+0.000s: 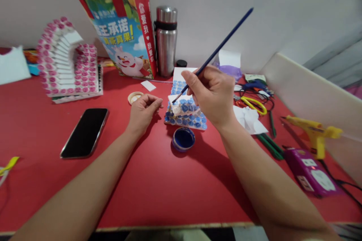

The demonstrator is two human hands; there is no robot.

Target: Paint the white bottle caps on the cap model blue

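Note:
My right hand (212,93) is closed on a long blue paintbrush (223,43), its tip touching a white piece covered in blue-painted round caps (185,115) on the red table (158,180). My left hand (144,110) rests on the table just left of that piece, fingers curled and pinched together; whether it holds anything I cannot make out. A small round lid of blue paint (183,139) sits in front of the piece.
A black phone (85,131) lies at left. A stack of pink-capped white pieces (68,60), a printed red bag (124,26) and a steel flask (166,40) stand at the back. Scissors (253,103), a yellow glue gun (313,133) and a purple power strip (309,171) lie at right.

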